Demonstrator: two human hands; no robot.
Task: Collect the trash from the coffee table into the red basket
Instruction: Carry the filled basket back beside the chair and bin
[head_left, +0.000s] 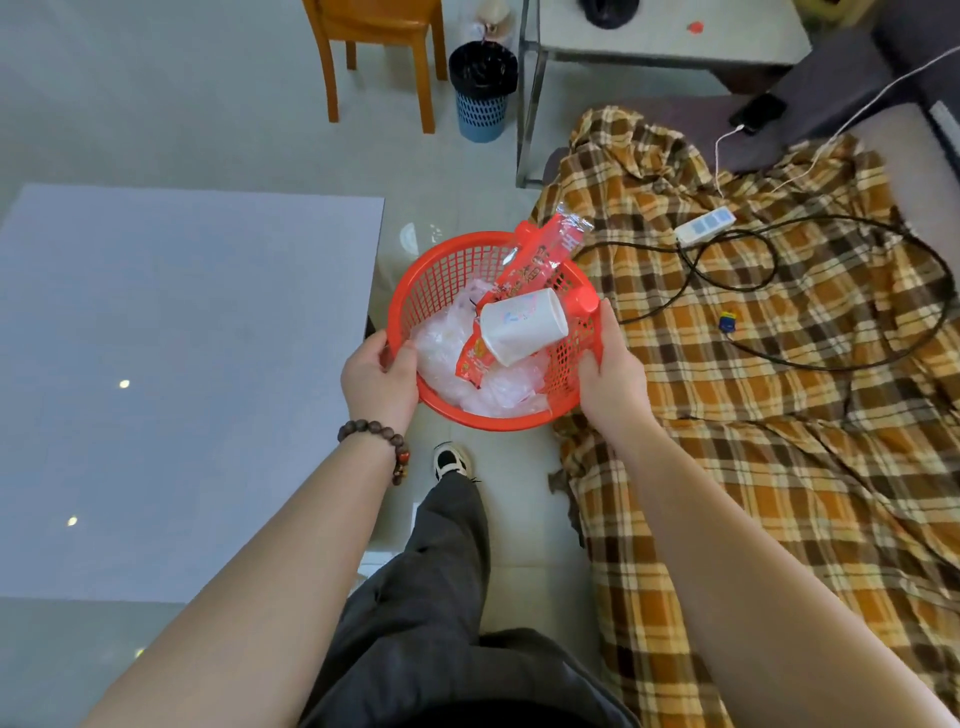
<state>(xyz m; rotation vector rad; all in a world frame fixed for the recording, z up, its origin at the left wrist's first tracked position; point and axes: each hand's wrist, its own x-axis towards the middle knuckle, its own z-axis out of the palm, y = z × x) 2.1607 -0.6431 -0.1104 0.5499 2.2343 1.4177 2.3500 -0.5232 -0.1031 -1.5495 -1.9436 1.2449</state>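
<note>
I hold the red basket (441, 280) in the air between the coffee table (182, 389) and the sofa. My left hand (376, 382) grips its left rim and my right hand (613, 379) grips its right rim. Inside lie a white paper cup (522, 325) on its side, red snack wrappers (540, 254) that stick up over the far rim, and crumpled clear plastic (447, 343). The grey coffee table top shows no trash in view.
A sofa with an orange plaid blanket (753, 415) fills the right, with a power strip (705, 225), black cables and a phone on it. At the back stand a blue bin with a black liner (483, 91), a wooden chair (379, 47) and a glass side table (665, 31). My leg and shoe are below the basket.
</note>
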